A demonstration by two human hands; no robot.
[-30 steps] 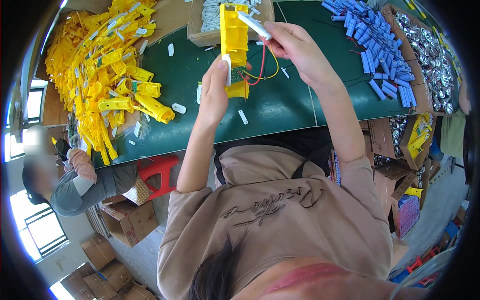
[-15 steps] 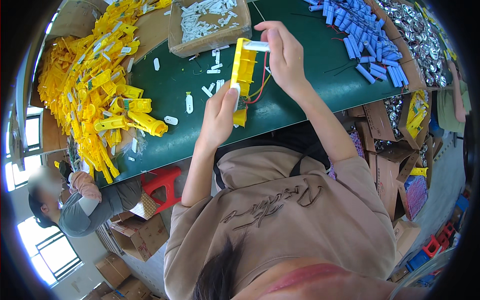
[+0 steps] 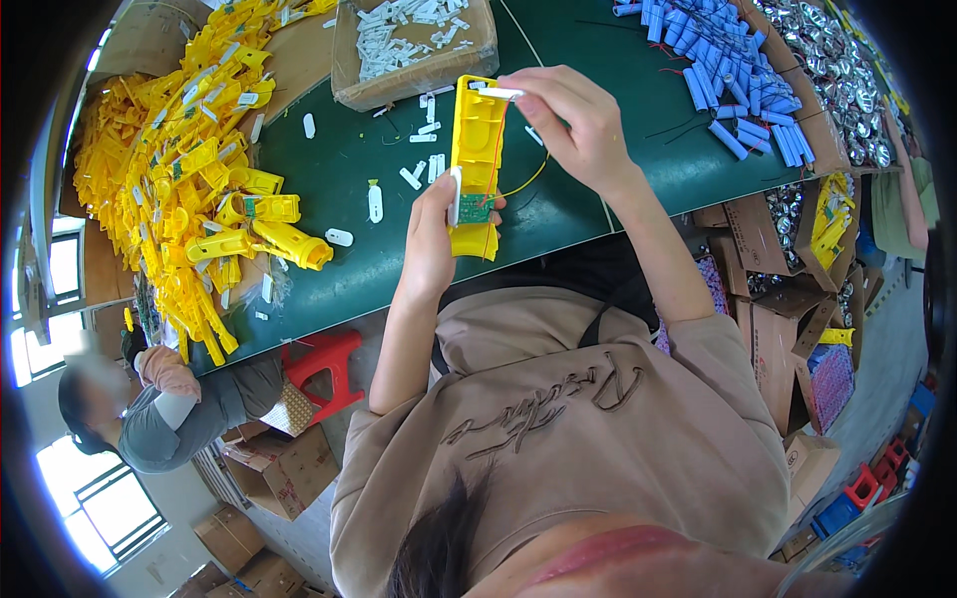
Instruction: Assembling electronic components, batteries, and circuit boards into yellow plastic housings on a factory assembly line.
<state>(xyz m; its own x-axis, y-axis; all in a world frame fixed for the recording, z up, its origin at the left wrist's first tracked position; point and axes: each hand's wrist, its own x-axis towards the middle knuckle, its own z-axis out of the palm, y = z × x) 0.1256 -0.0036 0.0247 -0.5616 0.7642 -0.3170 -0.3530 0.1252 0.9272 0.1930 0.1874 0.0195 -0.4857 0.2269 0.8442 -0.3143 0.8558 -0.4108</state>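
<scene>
My left hand [image 3: 432, 234] is closed round the lower part of a yellow plastic housing [image 3: 477, 140], held upright above the green table. The open inner side of the housing faces me, showing ribs, a small green circuit board [image 3: 474, 207] and thin red and yellow wires. A white oval piece [image 3: 456, 196] lies along its left edge by my left thumb. Between the thumb and fingers of my right hand [image 3: 583, 125] is a slim white plastic strip [image 3: 500, 94]. Its left end reaches over the top of the housing.
Yellow housings [image 3: 199, 179] are heaped on the left. A cardboard box [image 3: 414, 80] of small white parts stands behind my hands. Blue wired cylinders [image 3: 718, 80] and shiny metal cups [image 3: 827, 80] lie at right. Another person [image 3: 169, 419] sits at left near a red stool [image 3: 324, 374].
The yellow housing has turned so its inside and circuit board show more fully, and it has shifted slightly left. My right hand has tipped lower over its top with the white strip.
</scene>
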